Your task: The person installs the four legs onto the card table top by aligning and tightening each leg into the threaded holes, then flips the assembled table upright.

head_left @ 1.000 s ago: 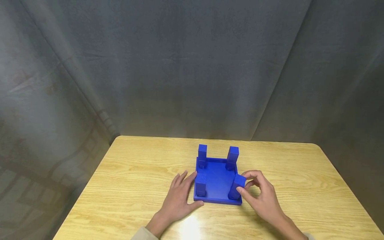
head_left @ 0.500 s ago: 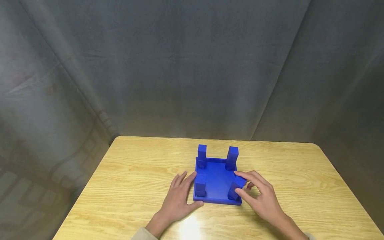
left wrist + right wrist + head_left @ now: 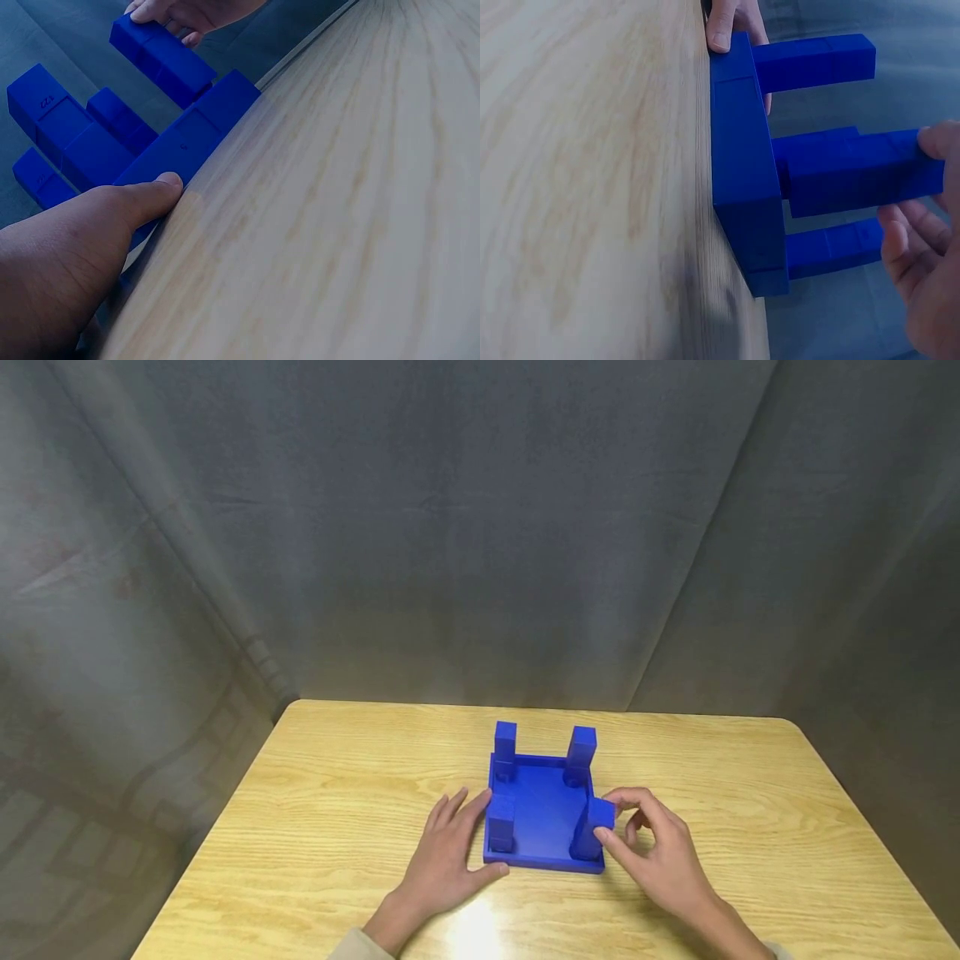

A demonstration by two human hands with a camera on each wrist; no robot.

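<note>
A blue square base with raised edges (image 3: 543,827) lies on the wooden table, a blue post upright at each corner. My right hand (image 3: 660,856) pinches the near right post (image 3: 588,837) close to its top, between thumb and bent fingers. The right wrist view shows a thin gap with a narrower neck between this post (image 3: 862,178) and the base (image 3: 742,142). At the near left corner my left hand (image 3: 446,860) lies spread, its thumb on the front edge and its index fingertip by the left side. The near left post (image 3: 501,822) rises between them.
Two more posts stand at the far corners, the far left post (image 3: 506,747) and the far right post (image 3: 581,753). The wooden table (image 3: 360,777) has rounded far corners. A grey curtain (image 3: 465,568) hangs behind it.
The near right post has turned and straightened in my right hand. The right index finger has drawn back from over its top to its far right side. My left hand and the base stay put.
</note>
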